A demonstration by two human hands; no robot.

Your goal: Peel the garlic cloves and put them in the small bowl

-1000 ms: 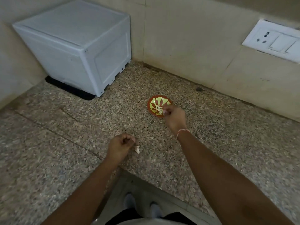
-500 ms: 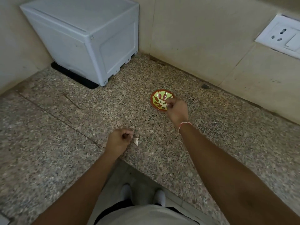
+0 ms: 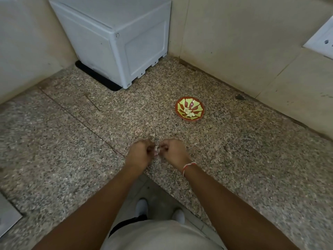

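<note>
Here, one garlic clove, pale, was pinched between the curled fingers of the left hand and the right hand, low over the speckled granite counter. One small bowl, red with yellow-green pattern, stood well apart behind the hands, holding peeled cloves. One white box sat in the corner.

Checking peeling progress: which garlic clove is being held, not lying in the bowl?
The clove pinched between the left hand and right hand; the others lie in the small bowl.
</note>
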